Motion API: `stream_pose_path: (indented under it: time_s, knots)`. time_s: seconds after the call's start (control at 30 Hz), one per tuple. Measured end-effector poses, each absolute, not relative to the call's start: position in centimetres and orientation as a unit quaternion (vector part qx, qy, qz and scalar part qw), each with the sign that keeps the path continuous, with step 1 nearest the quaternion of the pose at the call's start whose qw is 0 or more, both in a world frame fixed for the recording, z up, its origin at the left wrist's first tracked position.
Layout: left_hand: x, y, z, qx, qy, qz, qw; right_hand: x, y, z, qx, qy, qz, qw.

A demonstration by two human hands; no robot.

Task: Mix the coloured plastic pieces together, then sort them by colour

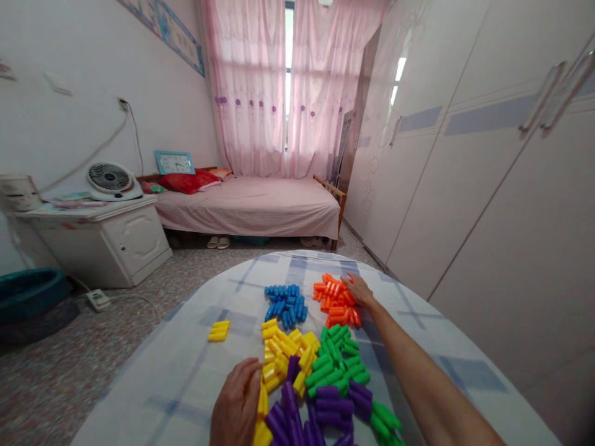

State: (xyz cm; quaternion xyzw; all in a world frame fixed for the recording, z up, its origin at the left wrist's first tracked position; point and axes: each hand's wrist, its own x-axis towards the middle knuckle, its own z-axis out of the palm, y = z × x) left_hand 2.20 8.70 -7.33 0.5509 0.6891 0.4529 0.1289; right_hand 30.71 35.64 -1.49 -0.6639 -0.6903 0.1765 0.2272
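My left hand [236, 402] is at the near side of the table, against the left edge of a pile of glossy yellow plastic tube pieces [279, 352]. Its fingers are bent and together, their tips hidden; I cannot make out what they hold, if anything. My right hand [359, 290] reaches to the far right, fingers stretched out over the right edge of the orange tube pieces [335, 297]. Blue pieces [286, 305] lie left of the orange. Green pieces [335, 362] lie nearer, right of the yellow. Purple pieces [332, 409] are closest to me, partly on the yellow.
Several yellow pieces [219, 331] lie apart at the left on the checked tablecloth [186, 371]. Beyond the round table stands a bed [260, 204]. A white cabinet with a fan [111, 179] is at left, above a blue bin [30, 294]. Wardrobes [465, 186] line the right.
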Motion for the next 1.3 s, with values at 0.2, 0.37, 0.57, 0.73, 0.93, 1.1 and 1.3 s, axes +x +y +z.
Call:
stream_pose_path:
  time_s: [0.2,0.37,0.57,0.73,0.93,1.1,1.3]
  knots:
    - [2.2,8.7,-7.2,0.549,0.694,0.450,0.122,29.3,35.2,-1.6,-0.592,-0.748,0.207,0.216]
    - [2.5,8.6,-6.7,0.543,0.696,0.452,0.132,28.3,31.3,-0.7,-0.529,-0.786,0.232,0.220]
    - [2.6,8.7,-6.5,0.538,0.695,0.460,0.131,26.5,23.6,2.0,-0.378,-0.851,0.291,0.218]
    - [2.7,8.6,-6.4,0.537,0.697,0.455,0.136,25.4,22.2,4.4,-0.291,-0.873,0.327,0.216]
    - [2.5,8.5,-6.8,0.534,0.705,0.447,0.131,25.4,32.5,1.9,-0.583,-0.764,0.165,0.222]
    - [2.5,8.5,-6.9,0.538,0.709,0.439,0.123,24.0,36.8,-1.3,-0.593,-0.767,0.177,0.170]
    - [2.9,8.4,-6.3,0.538,0.701,0.448,0.137,21.5,33.7,-1.2,-0.490,-0.840,0.200,0.119]
